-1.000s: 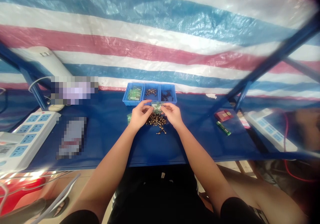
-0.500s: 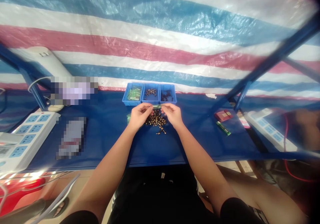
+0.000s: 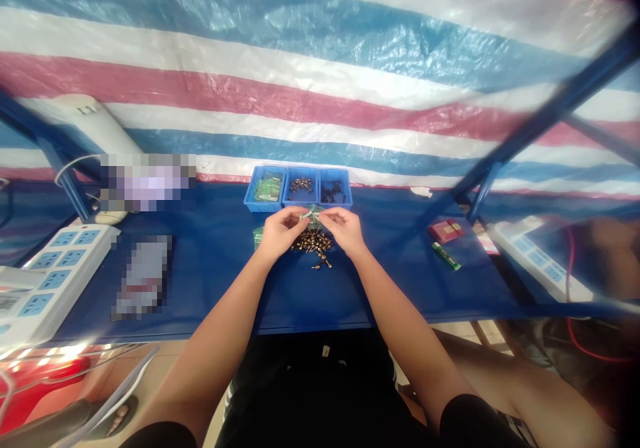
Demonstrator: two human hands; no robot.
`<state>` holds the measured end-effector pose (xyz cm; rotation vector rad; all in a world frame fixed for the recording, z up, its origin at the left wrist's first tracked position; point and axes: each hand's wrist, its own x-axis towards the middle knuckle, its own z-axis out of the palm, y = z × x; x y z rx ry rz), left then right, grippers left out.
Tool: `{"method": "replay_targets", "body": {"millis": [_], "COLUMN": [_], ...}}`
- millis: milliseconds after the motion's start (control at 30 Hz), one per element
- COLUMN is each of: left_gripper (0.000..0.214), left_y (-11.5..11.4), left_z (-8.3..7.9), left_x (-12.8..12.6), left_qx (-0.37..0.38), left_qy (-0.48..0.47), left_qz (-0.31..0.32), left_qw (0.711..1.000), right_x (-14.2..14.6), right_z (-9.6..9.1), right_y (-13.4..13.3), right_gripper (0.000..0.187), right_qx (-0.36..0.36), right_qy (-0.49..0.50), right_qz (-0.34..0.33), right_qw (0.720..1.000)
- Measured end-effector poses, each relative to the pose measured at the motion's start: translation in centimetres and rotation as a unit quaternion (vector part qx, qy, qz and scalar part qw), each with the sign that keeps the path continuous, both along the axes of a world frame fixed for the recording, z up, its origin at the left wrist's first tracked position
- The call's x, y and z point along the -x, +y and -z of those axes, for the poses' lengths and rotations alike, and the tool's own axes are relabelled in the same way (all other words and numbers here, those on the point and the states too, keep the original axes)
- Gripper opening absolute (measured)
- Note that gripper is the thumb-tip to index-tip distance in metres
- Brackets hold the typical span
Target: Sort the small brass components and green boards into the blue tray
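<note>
A crinkly striped tarp in red, white and blue hangs behind the table, which is spread with smooth blue cloth. At its back stand three boxy blue bins, with glossy greenish packets in the left one and small dark parts in the other two. Our left hand and right hand meet just before the middle bin. Thumb and fingertips of each are pinched on a small clear bag, thin and crumpled. We hold it just above a heap of brass-coloured parts lying loose on the cloth. With packets binned and the heap unbagged, we judge the work part-way.
</note>
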<state>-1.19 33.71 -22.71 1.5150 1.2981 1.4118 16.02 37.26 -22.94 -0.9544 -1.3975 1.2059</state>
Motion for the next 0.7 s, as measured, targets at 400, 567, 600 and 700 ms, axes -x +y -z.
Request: {"method": "replay_targets", "body": {"millis": [400, 567, 600, 700], "left_gripper": [0.035, 0.023, 0.021, 0.023], "left_y": [1.8, 1.7, 1.5, 0.9], "left_z": [-1.4, -1.0, -1.0, -1.2], "left_x": [4.8, 4.7, 4.4, 3.8], "left_qx": [-0.147, -0.063, -0.064, -0.058], "left_qy": [-0.041, 0.182, 0.220, 0.289], "left_qz": [-0.415, -0.363, -0.367, -0.347], "left_qw": [0.897, 0.912, 0.902, 0.891], "right_x": [-0.4, -0.2, -0.2, -0.3], "right_z": [0.5, 0.7, 0.7, 1.0], "right_y": [0.3, 0.3, 0.3, 0.4], "right_gripper": [0.026, 0.023, 0.023, 0.022], "right_qx": [0.024, 0.011, 0.008, -0.004], "right_qy": [-0.033, -0.051, -0.058, -0.075], "right_qz": [0.019, 0.014, 0.015, 0.011], "right_qw": [0.999, 0.999, 0.998, 0.997]}}
